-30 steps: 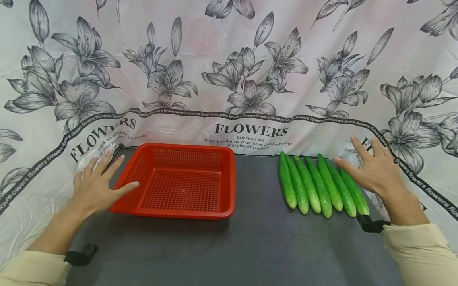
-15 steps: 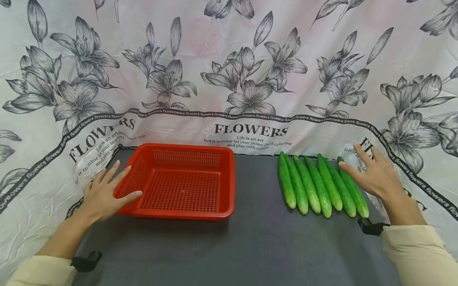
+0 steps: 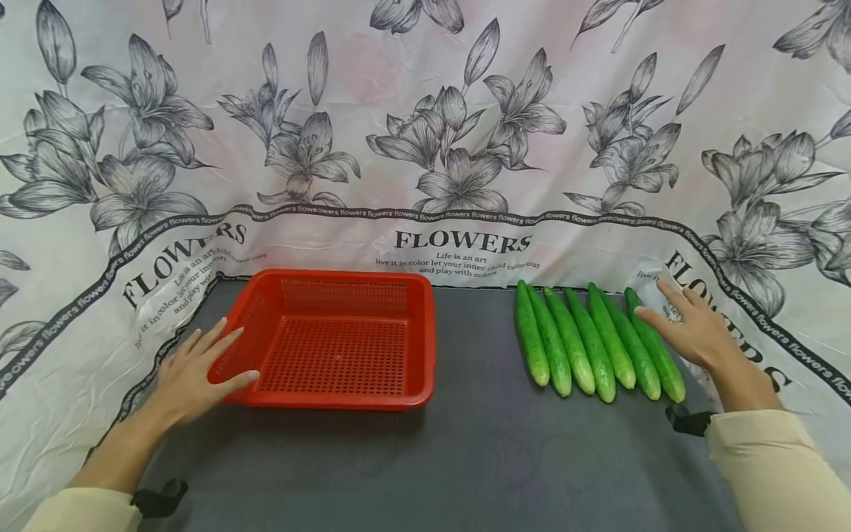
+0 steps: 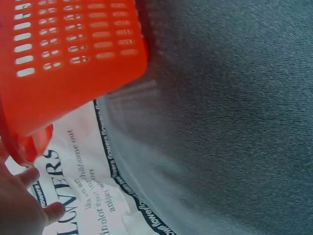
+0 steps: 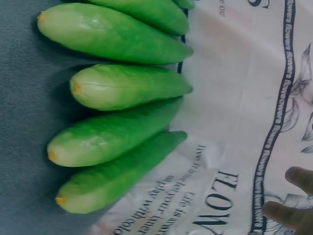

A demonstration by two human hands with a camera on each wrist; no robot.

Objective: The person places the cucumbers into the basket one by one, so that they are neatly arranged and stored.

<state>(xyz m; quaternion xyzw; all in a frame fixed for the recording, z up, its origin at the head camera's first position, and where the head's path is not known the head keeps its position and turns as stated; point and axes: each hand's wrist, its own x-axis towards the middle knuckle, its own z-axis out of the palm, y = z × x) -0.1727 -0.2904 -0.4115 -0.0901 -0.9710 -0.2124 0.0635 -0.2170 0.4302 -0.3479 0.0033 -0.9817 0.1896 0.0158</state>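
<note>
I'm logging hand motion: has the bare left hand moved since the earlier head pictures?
Yes: in the head view, the left hand has shifted lower in the picture and slightly right, relative to the red rectangular plastic basket.

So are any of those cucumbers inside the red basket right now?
No, all seven cucumbers lie on the gray table, apart from the red basket.

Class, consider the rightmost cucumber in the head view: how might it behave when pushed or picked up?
Its rounded sides suggest the rightmost cucumber may roll if pushed sideways, perhaps nudging the neighbouring cucumber on its left. Its straight, full shape suggests it would probably stay stiff when lifted. Its smooth-looking skin could make it somewhat slippery.
</note>
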